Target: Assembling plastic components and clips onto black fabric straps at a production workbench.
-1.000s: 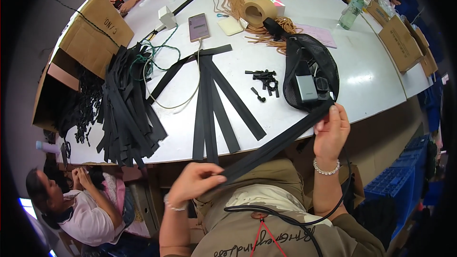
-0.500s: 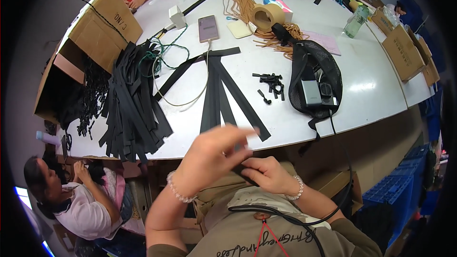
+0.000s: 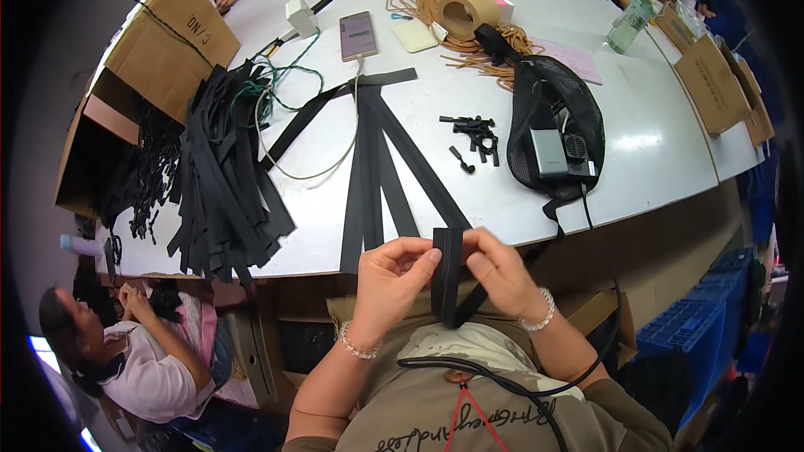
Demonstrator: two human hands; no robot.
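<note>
The folded black strip (image 3: 446, 280) was between the two hands, with one end just above the fingers (image 3: 410, 248) and its bend hanging below them. The left hand (image 3: 387, 282) pinched the left edge between thumb and fingers; the right hand (image 3: 507, 280) had bent fingers beside the other edge, but I could not tell whether they gripped. Beyond the fingers, other black strips (image 3: 366, 176) lay on the white surface (image 3: 653, 130).

Workshop; white worktable (image 3: 649, 117), heaped black strips (image 3: 222, 188), open carton (image 3: 172, 42)
</note>
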